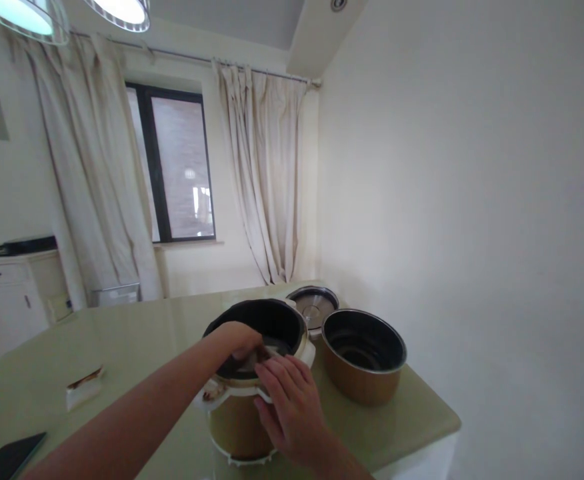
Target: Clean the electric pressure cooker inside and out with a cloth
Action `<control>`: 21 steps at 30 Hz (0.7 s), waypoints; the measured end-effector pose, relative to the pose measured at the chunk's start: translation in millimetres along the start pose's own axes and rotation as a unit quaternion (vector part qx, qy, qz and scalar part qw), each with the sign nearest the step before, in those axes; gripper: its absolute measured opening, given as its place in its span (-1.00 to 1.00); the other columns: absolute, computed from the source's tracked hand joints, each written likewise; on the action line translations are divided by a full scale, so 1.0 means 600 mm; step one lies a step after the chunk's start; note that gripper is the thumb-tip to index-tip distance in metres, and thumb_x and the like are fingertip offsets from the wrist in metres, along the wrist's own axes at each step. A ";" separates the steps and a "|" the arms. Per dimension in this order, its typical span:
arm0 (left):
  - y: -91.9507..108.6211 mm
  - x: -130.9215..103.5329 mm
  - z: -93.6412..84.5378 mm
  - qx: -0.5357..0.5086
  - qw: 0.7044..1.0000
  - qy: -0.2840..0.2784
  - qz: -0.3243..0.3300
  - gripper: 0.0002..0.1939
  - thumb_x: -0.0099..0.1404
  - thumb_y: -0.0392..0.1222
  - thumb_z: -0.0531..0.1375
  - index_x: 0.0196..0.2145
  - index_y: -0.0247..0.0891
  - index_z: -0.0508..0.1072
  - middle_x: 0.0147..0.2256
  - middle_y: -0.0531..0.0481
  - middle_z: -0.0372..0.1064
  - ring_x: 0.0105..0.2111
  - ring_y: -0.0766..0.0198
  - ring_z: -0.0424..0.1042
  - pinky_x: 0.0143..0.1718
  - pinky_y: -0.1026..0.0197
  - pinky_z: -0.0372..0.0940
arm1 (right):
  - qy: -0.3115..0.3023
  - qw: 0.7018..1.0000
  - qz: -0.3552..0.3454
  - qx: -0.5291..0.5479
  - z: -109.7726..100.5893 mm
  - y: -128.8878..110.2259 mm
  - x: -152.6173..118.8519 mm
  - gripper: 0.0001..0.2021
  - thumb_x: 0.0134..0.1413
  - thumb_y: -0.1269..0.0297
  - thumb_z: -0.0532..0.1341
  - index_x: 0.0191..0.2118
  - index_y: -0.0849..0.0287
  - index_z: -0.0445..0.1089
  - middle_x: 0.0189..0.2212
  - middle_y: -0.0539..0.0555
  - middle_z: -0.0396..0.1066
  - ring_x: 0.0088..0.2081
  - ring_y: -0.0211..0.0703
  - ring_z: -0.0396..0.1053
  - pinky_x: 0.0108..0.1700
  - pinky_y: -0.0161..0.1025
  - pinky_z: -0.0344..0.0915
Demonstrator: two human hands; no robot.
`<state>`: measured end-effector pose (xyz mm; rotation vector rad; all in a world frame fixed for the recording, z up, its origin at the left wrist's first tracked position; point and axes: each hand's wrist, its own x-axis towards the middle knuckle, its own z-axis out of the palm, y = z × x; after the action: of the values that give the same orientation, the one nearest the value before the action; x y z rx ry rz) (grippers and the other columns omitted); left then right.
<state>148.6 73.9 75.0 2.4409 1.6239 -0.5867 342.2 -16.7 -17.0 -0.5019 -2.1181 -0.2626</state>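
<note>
An electric pressure cooker with a gold-brown body, pale lugged rim and dark inside stands near the table's front. My left hand reaches over its rim into the opening, fingers curled down around a whitish tissue; the fingertips are partly hidden. My right hand grips the cooker's near right rim, with fingers over the top and thumb against the outer side. Just right of the cooker sits a loose inner pot, brown outside and black inside. Behind the two lies a round lid with its metal inner face upward.
The pale green table has its right corner close to the white wall. On its left lie a folded white tissue with brown stains and a dark flat object. A white cabinet stands beyond the table.
</note>
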 end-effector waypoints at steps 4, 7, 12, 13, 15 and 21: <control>-0.017 0.017 -0.003 0.078 0.986 0.112 -0.094 -0.37 0.17 -0.32 0.25 0.20 -0.02 0.52 0.25 -0.35 0.35 0.16 -0.32 0.41 0.05 -0.28 0.39 | 0.024 0.999 0.035 0.016 0.005 -0.009 0.003 -0.55 0.27 0.34 0.19 0.26 0.14 0.27 0.05 0.18 0.52 0.09 0.02 0.44 0.23 0.02 0.30; -0.010 0.051 0.001 0.034 0.981 0.164 -0.101 -0.28 0.19 -0.31 0.24 0.33 -0.20 0.36 0.21 -0.49 0.35 0.08 -0.32 0.49 0.03 -0.26 0.41 | 0.051 0.997 0.053 0.023 0.011 -0.017 0.005 -0.56 0.23 0.36 0.21 0.22 0.12 0.29 0.00 0.16 0.53 0.06 0.03 0.46 0.18 0.02 0.34; 0.020 0.084 -0.007 -0.047 0.990 0.133 0.010 -0.42 0.21 -0.28 0.22 0.20 -0.06 0.49 0.16 -0.22 0.47 0.07 -0.13 0.53 0.05 -0.06 0.43 | 0.077 0.995 0.052 0.030 0.016 -0.019 0.008 -0.58 0.21 0.35 0.20 0.19 0.11 0.31 -0.02 0.15 0.55 0.03 0.03 0.47 0.14 0.02 0.35; 0.026 0.082 -0.009 -0.070 0.989 0.116 0.057 -0.43 0.19 -0.32 0.21 0.15 -0.03 0.52 0.15 -0.14 0.49 0.09 -0.06 0.52 0.08 -0.02 0.41 | 0.078 0.995 0.052 0.029 0.016 -0.019 0.008 -0.58 0.21 0.35 0.20 0.18 0.10 0.31 -0.02 0.15 0.55 0.03 0.03 0.47 0.14 0.02 0.35; 0.034 0.069 -0.010 -0.102 0.983 0.063 0.141 -0.44 0.13 -0.42 0.18 0.06 -0.03 0.58 0.13 -0.05 0.52 0.10 0.04 0.50 0.13 0.05 0.38 | 0.077 0.995 0.054 0.028 0.017 -0.017 0.008 -0.58 0.21 0.34 0.19 0.19 0.09 0.31 -0.02 0.15 0.55 0.03 0.04 0.47 0.14 0.02 0.34; 0.017 -0.002 0.018 -0.009 0.996 0.049 0.072 -0.64 -0.06 -0.54 0.27 -0.33 -0.19 0.64 -0.13 -0.19 0.62 0.02 -0.19 0.51 0.09 -0.17 0.36 | 0.072 0.996 0.043 0.020 0.014 -0.015 0.007 -0.57 0.25 0.35 0.19 0.22 0.13 0.30 0.02 0.17 0.53 0.07 0.01 0.45 0.17 0.01 0.30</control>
<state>154.9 64.8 64.7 2.5822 1.4640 -0.4351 329.7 -20.4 -18.1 -0.5339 -1.9537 -0.2015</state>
